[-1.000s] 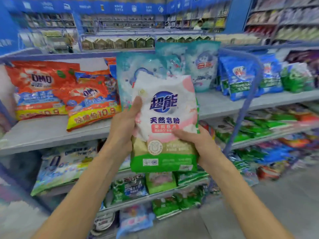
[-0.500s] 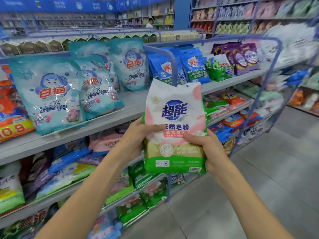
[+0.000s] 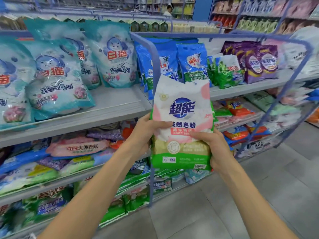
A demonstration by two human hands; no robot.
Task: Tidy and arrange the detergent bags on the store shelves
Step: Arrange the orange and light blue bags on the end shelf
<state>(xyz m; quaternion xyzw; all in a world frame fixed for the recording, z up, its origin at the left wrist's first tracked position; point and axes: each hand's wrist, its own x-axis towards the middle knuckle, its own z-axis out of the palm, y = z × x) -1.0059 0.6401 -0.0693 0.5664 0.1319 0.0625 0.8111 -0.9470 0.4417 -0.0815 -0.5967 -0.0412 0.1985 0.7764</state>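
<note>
We stand in a store aisle with grey floor tiles (image 3: 259,195) underfoot and long grey shelves running away to our right, framed by blue metal uprights (image 3: 156,69). On the top shelf (image 3: 110,104) at our left stand teal bags (image 3: 57,80) with a cat emblem and red characters, upright and leaning against one another. Past the upright come blue bags (image 3: 191,62), then a green and white bag (image 3: 224,71), then purple bags (image 3: 259,62) at the far end. The lower shelves (image 3: 72,180) carry pink, blue, purple and green packs lying flat and overlapping; farther right the packs look orange and red, though blur there keeps us from reading them.

In front of the shelves, held in the air and touching none of them, is the white, pink and green detergent bag (image 3: 182,116), upright with its printed face toward us and its crumpled top edge overlapping the blue bags behind. Our left hand (image 3: 146,135) grips its left edge, thumb laid across the front. Our right hand (image 3: 215,149) clasps the lower right side, thumb on the front and fingers wrapped behind. Both hands are closed on the bag, one on each side of it.

A person in white stands far down the aisle (image 3: 168,10).
</note>
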